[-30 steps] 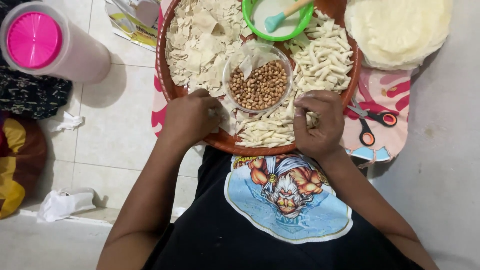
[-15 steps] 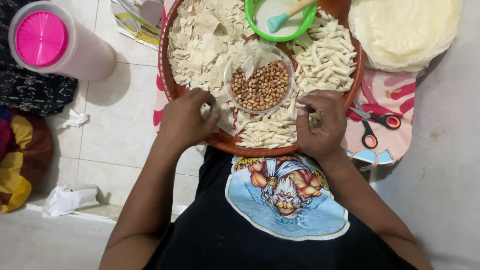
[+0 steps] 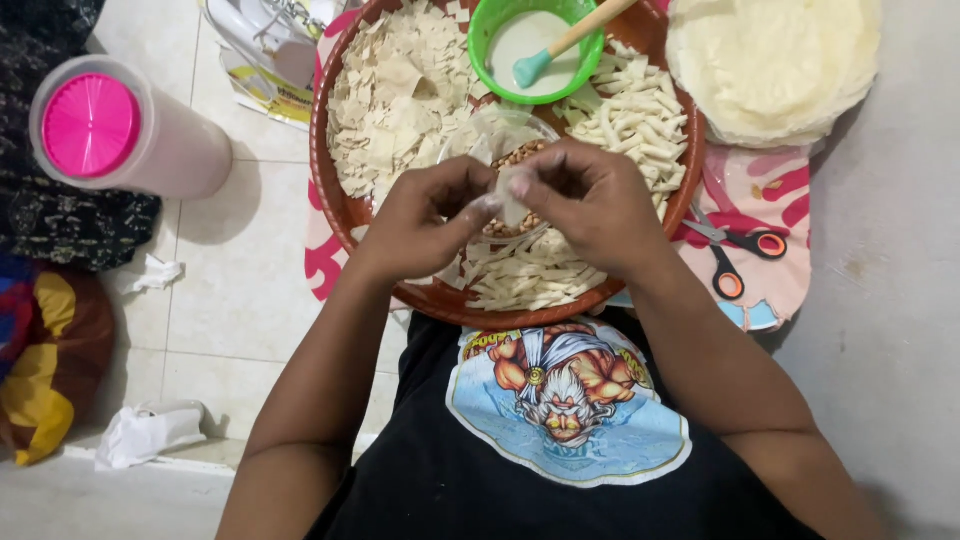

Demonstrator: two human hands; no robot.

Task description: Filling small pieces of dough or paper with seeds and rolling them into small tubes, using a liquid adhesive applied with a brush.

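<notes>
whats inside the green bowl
The green bowl holds a pale liquid or paste and a brush with a teal tip and wooden handle. The bowl's bottom is covered.

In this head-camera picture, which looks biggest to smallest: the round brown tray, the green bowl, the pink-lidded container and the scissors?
1. Round brown tray, by far the largest.
2. Pink-lidded container.
3. Green bowl, partly cut off at the top edge, so its rank against the container is unsure.
4. Scissors, smallest.
</notes>
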